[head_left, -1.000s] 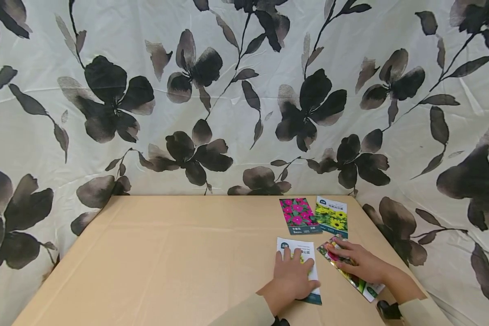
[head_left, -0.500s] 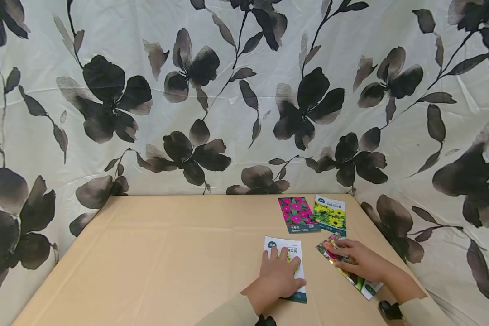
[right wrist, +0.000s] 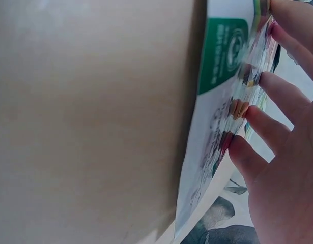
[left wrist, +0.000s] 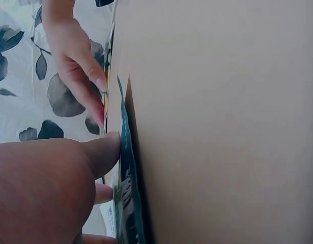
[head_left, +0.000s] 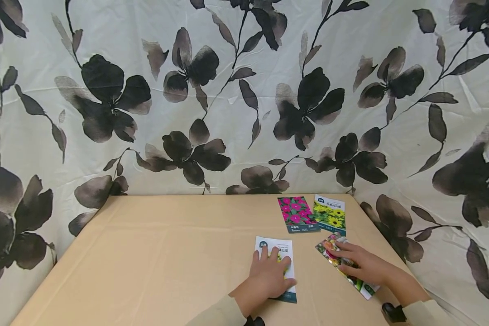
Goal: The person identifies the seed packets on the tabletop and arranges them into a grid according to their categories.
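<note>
In the head view, my left hand (head_left: 266,276) lies spread on a white flower seed packet (head_left: 285,249) with a dark teal bottom band, covering most of its picture. The left wrist view shows the thumb (left wrist: 103,152) on that packet's face, its bottom edge (left wrist: 128,173) bowed slightly off the table. To the right, my right hand (head_left: 362,262) rests on a multicoloured seed packet (head_left: 325,249) lying at a slant. Seen from the right wrist, its spread fingertips (right wrist: 240,152) touch the packet's printed face, near a green label (right wrist: 225,53).
Behind the hands, a pink-flowered seed packet (head_left: 297,213) and a yellow-flowered one (head_left: 330,215) overlap at the table's back right. The tan table (head_left: 155,262) extends to the left. A floral cloth (head_left: 236,117) hangs behind it.
My left hand has slid the white packet leftward across the table, away from the slanted one. The right hand and its packet have stayed nearly in place.
</note>
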A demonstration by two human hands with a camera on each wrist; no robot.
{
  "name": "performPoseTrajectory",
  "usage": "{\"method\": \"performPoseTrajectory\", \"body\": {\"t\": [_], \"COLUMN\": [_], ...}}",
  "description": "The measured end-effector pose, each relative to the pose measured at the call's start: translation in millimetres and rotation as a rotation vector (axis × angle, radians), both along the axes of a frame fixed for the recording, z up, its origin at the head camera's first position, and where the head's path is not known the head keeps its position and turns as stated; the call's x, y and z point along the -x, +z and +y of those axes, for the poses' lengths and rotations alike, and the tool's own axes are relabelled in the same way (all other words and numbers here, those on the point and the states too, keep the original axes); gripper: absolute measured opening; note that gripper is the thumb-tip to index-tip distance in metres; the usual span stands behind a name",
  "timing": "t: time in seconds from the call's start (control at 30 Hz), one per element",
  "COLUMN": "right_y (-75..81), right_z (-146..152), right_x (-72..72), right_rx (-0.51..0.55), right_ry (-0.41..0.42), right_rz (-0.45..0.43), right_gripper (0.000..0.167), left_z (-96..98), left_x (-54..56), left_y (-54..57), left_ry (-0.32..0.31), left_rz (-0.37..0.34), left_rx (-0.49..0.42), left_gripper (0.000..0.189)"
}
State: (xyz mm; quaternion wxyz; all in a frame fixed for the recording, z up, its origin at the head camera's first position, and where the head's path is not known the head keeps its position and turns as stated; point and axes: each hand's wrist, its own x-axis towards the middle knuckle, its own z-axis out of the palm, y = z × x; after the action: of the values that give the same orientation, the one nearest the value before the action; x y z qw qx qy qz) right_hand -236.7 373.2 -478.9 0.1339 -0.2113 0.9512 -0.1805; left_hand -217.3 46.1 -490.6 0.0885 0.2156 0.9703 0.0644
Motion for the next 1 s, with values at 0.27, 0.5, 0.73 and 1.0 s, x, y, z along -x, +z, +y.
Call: {"method": "performPoseTrajectory", "body": {"t": [0.27, 0.5, 0.73, 1.0], "right_y": [-2.8, -6.4, -7.0, -8.7], "right_z": [2.8, 3.5, 2.2, 1.9], "right_x": [-1.0, -2.1, -0.9, -0.5], "right_rx": [0.001, 0.000, -0.003, -0.010], "right_ry": [0.000, -0.011, 0.003, -0.015], "right_rz": [0.009, 0.021, 0.034, 0.030], "right_gripper": [0.060, 0.061, 0.060, 0.061], "left_z": [-15.9, -31.7, -46.0, -59.1], "left_x": [-5.7, -8.4, -8.5, -9.8], "left_y": [-1.0, -8.2, -3.4, -4.3], "left_ry": [0.008, 0.008, 0.024, 0.013], "left_rz": [0.016, 0.058, 0.035, 0.051], "left_rx": [0.004, 0.004, -0.004, 0.012], "left_gripper": [0.058, 0.058, 0.060, 0.060]}}
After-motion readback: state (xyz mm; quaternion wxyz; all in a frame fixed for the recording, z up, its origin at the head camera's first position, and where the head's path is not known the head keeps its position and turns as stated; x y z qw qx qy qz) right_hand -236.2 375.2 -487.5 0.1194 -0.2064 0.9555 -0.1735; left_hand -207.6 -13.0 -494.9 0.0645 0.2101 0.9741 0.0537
